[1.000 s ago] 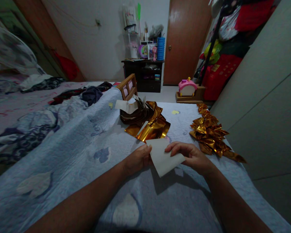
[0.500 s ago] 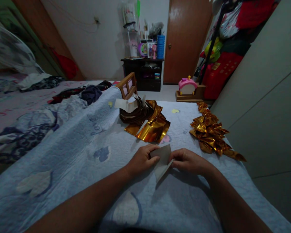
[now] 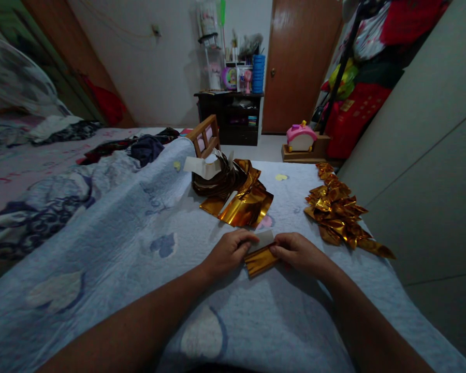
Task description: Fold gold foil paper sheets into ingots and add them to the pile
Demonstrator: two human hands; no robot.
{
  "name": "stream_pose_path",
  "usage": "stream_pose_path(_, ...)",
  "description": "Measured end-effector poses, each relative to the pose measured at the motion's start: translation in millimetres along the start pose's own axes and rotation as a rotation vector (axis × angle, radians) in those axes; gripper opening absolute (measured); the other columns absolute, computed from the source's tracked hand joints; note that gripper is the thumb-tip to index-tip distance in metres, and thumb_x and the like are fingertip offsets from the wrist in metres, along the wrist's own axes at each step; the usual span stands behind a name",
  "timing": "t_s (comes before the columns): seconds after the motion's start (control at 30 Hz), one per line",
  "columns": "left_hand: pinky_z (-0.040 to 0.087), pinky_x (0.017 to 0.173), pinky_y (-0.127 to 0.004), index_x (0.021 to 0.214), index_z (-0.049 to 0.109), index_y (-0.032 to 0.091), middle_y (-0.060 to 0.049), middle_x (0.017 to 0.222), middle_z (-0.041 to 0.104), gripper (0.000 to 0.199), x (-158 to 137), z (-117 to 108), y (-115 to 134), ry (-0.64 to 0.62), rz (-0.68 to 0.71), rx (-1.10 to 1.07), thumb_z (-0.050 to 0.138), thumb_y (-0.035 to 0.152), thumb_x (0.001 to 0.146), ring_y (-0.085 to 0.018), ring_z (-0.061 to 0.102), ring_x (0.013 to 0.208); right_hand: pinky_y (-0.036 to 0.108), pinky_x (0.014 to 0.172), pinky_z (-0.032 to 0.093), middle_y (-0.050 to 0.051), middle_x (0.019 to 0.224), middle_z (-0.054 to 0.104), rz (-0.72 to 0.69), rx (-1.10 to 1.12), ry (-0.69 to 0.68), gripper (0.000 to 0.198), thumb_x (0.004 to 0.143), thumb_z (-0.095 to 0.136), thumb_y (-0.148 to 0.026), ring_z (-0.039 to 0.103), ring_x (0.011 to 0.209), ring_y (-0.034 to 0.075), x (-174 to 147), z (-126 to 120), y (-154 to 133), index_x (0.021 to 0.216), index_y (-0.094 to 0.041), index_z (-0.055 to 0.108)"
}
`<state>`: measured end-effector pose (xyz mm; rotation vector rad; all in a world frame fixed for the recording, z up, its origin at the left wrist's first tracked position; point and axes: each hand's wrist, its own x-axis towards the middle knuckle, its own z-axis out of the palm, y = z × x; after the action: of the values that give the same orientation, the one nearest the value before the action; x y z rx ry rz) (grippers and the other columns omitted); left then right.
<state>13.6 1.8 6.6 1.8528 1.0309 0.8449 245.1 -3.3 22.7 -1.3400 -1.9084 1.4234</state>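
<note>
Between my two hands is a sheet of gold foil paper (image 3: 262, 260), partly folded over. Its gold face shows on the near flap, and a strip of its pale grey back shows behind. My left hand (image 3: 233, 249) pinches the left edge between thumb and fingers. On the right edge, my right hand (image 3: 295, 249) is closed with the thumb on top of the fold. Just beyond lies a stack of gold foil sheets (image 3: 246, 204), some flat and some curled. To the right sits a heap of folded gold foil pieces (image 3: 336, 207).
A pale blue quilt (image 3: 140, 305) with heart shapes covers the bed under everything. At its far end stands a small wooden frame (image 3: 205, 135). Rumpled clothes (image 3: 145, 149) lie to the left. A pale cabinet wall (image 3: 423, 191) borders the right side.
The near part of the sheet has been folded over away from me, so its gold face now shows. My right hand has turned, its thumb now on top of the fold.
</note>
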Motion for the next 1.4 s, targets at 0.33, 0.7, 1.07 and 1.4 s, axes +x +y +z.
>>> stream_pose_path(0.33, 0.050, 0.073, -0.028, 0.097, 0.074, 0.016, -0.004, 0.085, 0.071, 0.023, -3, 0, 7, 0.025, -0.131, -0.180, 0.074, 0.030, 0.080, -0.018, 0.065, 0.078, 0.024, 0.046, 0.033, -0.002, 0.056, 0.053, 0.068, 0.001, 0.055, 0.019, 0.086, 0.054, -0.030, 0.048, 0.049, 0.013, -1, 2, -7, 0.071, -0.019, 0.058)
stream_pose_path(0.7, 0.044, 0.071, -0.026, 0.113, 0.068, 0.017, -0.002, 0.087, 0.067, 0.034, -1, 3, -4, 0.068, -0.097, -0.320, 0.071, 0.023, 0.080, -0.014, 0.058, 0.075, 0.029, 0.064, 0.042, 0.003, 0.090, 0.060, -0.078, 0.031, 0.241, 0.035, 0.078, 0.068, -0.039, 0.053, 0.072, 0.016, 3, 1, -1, 0.105, -0.018, 0.062)
stream_pose_path(1.07, 0.043, 0.070, -0.025, 0.116, 0.062, 0.016, -0.001, 0.083, 0.066, 0.042, 0, 4, 0, 0.016, -0.175, -0.512, 0.075, 0.029, 0.078, -0.014, 0.059, 0.073, 0.026, 0.054, 0.029, -0.002, 0.063, 0.049, -0.035, 0.206, 0.153, 0.027, 0.081, 0.065, -0.044, 0.040, 0.059, 0.012, 1, 6, -15, 0.073, -0.019, 0.061)
stream_pose_path(1.4, 0.039, 0.061, -0.024, 0.077, 0.063, 0.014, 0.004, 0.064, 0.055, 0.028, 3, 1, 10, 0.032, -0.219, -0.452, 0.073, 0.041, 0.079, -0.010, 0.048, 0.059, 0.027, 0.054, 0.032, -0.002, 0.062, 0.050, -0.012, 0.272, 0.171, 0.036, 0.080, 0.066, -0.053, 0.042, 0.057, 0.012, 0, 6, -13, 0.071, -0.017, 0.064)
